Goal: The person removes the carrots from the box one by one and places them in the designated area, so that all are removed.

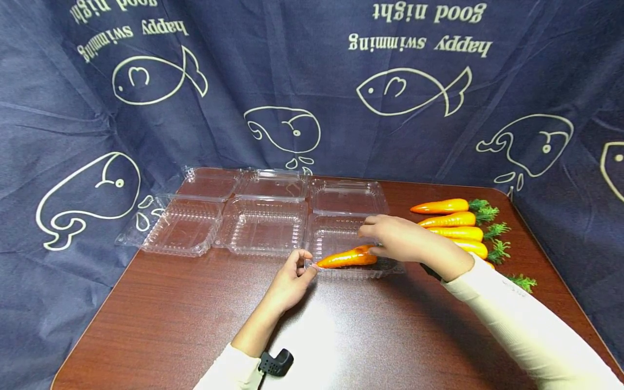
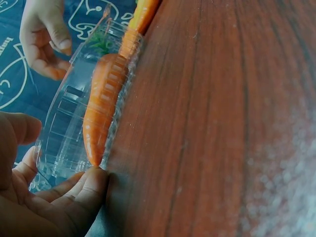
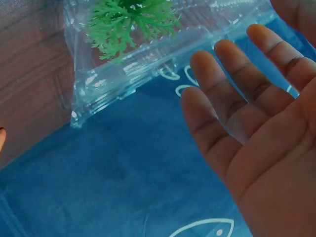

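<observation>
An orange toy carrot point(image 1: 348, 258) lies in the near right clear plastic container point(image 1: 358, 274), its tip pointing left. My left hand point(image 1: 290, 286) holds that container's near left corner, fingertips close by the carrot's tip. In the left wrist view, the carrot point(image 2: 102, 101) shows through the ribbed plastic wall. Over the carrot's thick end is my right hand point(image 1: 402, 238), covering its leaves in the head view. The right wrist view shows this hand point(image 3: 261, 108) with its fingers extended and apart from the green leaves point(image 3: 131, 24), holding nothing.
Several more toy carrots point(image 1: 455, 233) with green tops lie in a column at the table's right side. Other clear containers point(image 1: 265, 227) stand with lids raised behind, in a row to the left. A blue curtain point(image 1: 312, 70) with fish drawings hangs behind the brown table point(image 1: 195, 314).
</observation>
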Demonstrator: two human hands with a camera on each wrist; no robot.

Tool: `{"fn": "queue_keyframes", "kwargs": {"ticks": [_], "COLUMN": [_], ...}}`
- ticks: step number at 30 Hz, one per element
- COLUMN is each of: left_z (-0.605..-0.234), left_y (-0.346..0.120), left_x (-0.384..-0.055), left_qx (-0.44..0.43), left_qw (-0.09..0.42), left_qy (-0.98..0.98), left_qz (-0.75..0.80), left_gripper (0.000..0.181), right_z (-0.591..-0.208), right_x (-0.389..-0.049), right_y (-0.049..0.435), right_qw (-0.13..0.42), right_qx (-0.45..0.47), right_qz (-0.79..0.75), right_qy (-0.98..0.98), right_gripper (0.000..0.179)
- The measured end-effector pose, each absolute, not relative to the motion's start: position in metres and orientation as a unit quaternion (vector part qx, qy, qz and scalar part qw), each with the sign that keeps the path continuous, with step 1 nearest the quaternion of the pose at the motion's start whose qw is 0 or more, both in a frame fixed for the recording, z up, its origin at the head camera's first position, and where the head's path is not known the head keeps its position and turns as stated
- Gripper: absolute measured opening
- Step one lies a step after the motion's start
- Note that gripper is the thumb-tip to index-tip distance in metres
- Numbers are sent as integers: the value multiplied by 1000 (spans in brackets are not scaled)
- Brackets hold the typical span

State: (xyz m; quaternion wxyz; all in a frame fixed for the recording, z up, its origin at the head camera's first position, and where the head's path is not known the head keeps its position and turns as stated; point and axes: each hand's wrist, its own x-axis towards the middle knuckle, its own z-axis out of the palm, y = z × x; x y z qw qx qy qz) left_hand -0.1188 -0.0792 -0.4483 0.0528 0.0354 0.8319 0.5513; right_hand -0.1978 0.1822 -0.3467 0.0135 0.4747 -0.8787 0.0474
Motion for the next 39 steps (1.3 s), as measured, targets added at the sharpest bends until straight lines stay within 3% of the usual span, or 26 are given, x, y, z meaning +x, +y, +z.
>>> {"fn": "queue_keyframes", "kwargs": {"ticks": [18, 39], "left_z": [-448, -452], "left_y": [-79, -79], "left_x": [-119, -122], "left_qx": [37, 42], "left_qw": [54, 38], "left_qy": [828, 832], "left_qz": [557, 553], "left_gripper": [28, 28], "right_z": [-353, -369], "right_x": [-218, -230], "right_y": [161, 142], "right_qw": [-140, -235], "right_qx": [469, 449], "right_qz": [61, 34], "right_qy": [-870, -862], "right_gripper": [31, 29]}}
